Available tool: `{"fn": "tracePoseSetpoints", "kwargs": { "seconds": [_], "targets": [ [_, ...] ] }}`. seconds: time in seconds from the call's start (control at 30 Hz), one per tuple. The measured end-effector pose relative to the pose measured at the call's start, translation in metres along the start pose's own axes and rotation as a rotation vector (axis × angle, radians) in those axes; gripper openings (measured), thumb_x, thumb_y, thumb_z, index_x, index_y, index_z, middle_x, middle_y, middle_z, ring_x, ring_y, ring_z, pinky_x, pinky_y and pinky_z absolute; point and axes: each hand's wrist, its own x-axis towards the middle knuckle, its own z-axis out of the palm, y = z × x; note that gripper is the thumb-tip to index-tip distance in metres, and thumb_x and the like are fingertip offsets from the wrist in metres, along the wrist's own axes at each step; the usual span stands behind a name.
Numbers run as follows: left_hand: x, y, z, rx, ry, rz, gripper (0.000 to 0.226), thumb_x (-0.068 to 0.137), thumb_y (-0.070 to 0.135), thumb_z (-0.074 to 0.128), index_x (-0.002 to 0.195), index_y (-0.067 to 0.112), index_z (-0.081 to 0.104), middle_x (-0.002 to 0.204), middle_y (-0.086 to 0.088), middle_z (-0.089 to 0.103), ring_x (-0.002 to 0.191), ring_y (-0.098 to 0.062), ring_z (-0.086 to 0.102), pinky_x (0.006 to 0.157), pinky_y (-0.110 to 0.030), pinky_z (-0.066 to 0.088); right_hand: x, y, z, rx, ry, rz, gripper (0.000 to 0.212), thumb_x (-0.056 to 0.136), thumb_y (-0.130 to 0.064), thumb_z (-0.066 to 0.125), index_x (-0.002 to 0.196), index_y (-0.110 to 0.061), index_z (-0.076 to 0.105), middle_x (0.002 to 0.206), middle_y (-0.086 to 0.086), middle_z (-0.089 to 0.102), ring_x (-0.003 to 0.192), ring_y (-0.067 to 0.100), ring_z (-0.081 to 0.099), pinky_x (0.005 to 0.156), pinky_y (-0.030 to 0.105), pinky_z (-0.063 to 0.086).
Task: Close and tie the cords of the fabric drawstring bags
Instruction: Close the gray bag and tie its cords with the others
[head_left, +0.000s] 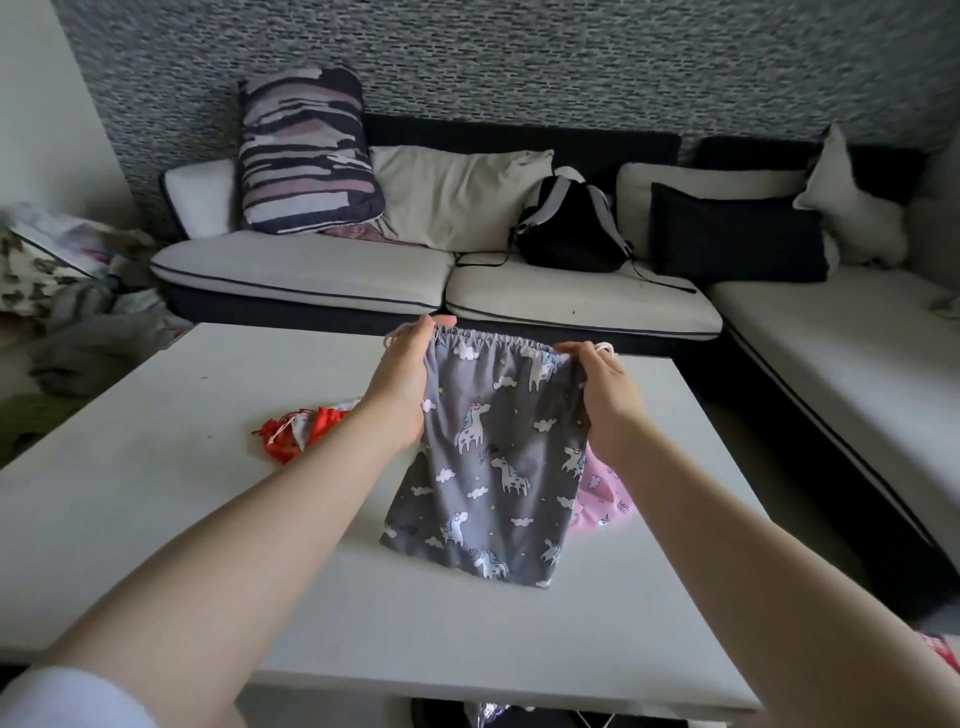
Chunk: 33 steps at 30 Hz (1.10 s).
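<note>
A grey drawstring bag (493, 467) printed with white unicorns and clouds hangs above the white table (182, 519), its lower edge resting on the tabletop. My left hand (402, 384) grips the bag's top left corner. My right hand (605, 400) grips the top right corner, where a white cord end (605, 347) sticks out. The top hem between my hands is gathered into ruffles. A pink bag (602, 499) lies on the table, partly hidden behind the grey one. A red bag (298, 428) lies bunched to the left of my left forearm.
A white corner sofa (311, 270) runs behind and to the right of the table, with cushions and a black backpack (569, 228) on it. Piled clothes (67, 312) lie at the far left. More items show under the table's near edge.
</note>
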Motion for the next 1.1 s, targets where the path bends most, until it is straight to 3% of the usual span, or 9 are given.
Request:
{"fn": "tracePoseSetpoints", "kwargs": {
  "seconds": [0.17,0.27,0.33,0.4,0.5,0.63,0.7,0.9,1.1],
  "targets": [
    [0.013,0.001,-0.011,0.032,0.152,-0.051,0.043,0.090,0.022,0.048,0.051,0.025,0.067,0.080,0.001,0.057,0.077,-0.014,0.054,0.065,-0.024,0.041,0.011,0.000,-0.010,0.096,0.030,0.075,0.038,0.099,-0.023,0.030,0.075,-0.018,0.059,0.068,0.001,0.051,0.058,0.013,0.045,0.055,0.026,0.036],
    [0.013,-0.004,-0.027,-0.077,0.191,-0.154,0.032,0.096,0.024,0.042,0.068,0.020,0.056,0.080,0.001,0.064,0.073,-0.015,0.060,0.064,-0.025,0.042,0.012,0.001,-0.021,0.346,0.114,0.172,0.036,0.098,-0.015,0.026,0.069,-0.015,0.047,0.066,0.002,0.064,0.066,0.016,0.060,0.065,0.029,0.048],
    [0.014,-0.008,-0.035,-0.100,0.144,-0.170,0.035,0.100,0.026,0.031,0.069,0.019,0.044,0.081,0.001,0.064,0.080,-0.017,0.061,0.069,-0.029,0.041,0.015,0.006,-0.027,0.568,0.181,0.241,0.035,0.097,-0.011,0.026,0.065,-0.014,0.040,0.044,0.003,0.055,0.046,0.017,0.057,0.053,0.029,0.054],
    [0.014,-0.011,-0.038,-0.145,0.097,-0.157,0.040,0.101,0.029,0.027,0.064,0.018,0.039,0.061,0.003,0.055,0.070,-0.014,0.059,0.067,-0.028,0.039,0.014,0.008,-0.027,0.616,0.185,0.272,0.031,0.094,-0.009,0.028,0.066,-0.014,0.039,0.035,-0.001,0.035,0.030,0.013,0.034,0.037,0.018,0.043],
    [0.009,-0.012,-0.028,0.163,-0.032,-0.040,0.040,0.101,0.029,0.029,0.064,0.017,0.040,0.044,0.004,0.032,0.037,-0.006,0.034,0.051,-0.023,0.025,0.012,0.008,-0.018,-0.037,0.049,0.007,0.028,0.092,-0.012,0.034,0.070,-0.015,0.051,0.051,-0.004,0.033,0.044,0.010,0.028,0.041,0.021,0.027],
    [0.009,-0.008,-0.036,1.038,-0.101,0.370,0.032,0.099,0.018,0.034,0.077,0.008,0.055,0.068,-0.001,0.047,0.061,-0.014,0.045,0.058,-0.029,0.030,0.014,0.006,-0.027,-0.937,-0.045,-0.334,0.033,0.098,-0.019,0.035,0.088,-0.011,0.066,0.067,0.004,0.054,0.056,0.017,0.042,0.048,0.027,0.027],
    [0.006,-0.005,-0.039,1.131,-0.093,0.453,0.032,0.099,0.016,0.033,0.087,0.003,0.060,0.078,-0.001,0.050,0.071,-0.019,0.048,0.060,-0.029,0.026,0.016,0.007,-0.032,-0.967,0.017,-0.307,0.033,0.098,-0.021,0.034,0.093,-0.011,0.066,0.067,0.005,0.055,0.053,0.017,0.043,0.047,0.027,0.025],
    [0.005,-0.003,-0.037,1.131,-0.057,0.344,0.034,0.099,0.021,0.031,0.086,0.007,0.060,0.062,0.004,0.039,0.065,-0.021,0.043,0.060,-0.028,0.030,0.011,0.006,-0.019,-1.057,0.020,-0.224,0.033,0.096,-0.022,0.032,0.086,-0.021,0.064,0.072,0.004,0.055,0.062,0.024,0.049,0.051,0.027,0.033],
    [-0.001,0.007,-0.015,0.724,-0.202,0.226,0.037,0.099,0.026,0.033,0.077,0.015,0.060,0.058,0.004,0.040,0.057,-0.015,0.040,0.057,-0.028,0.032,0.001,-0.003,0.013,-0.682,-0.149,-0.189,0.036,0.095,-0.021,0.038,0.068,-0.026,0.061,0.057,-0.002,0.047,0.049,0.013,0.038,0.049,0.026,0.027]
  ]
}}
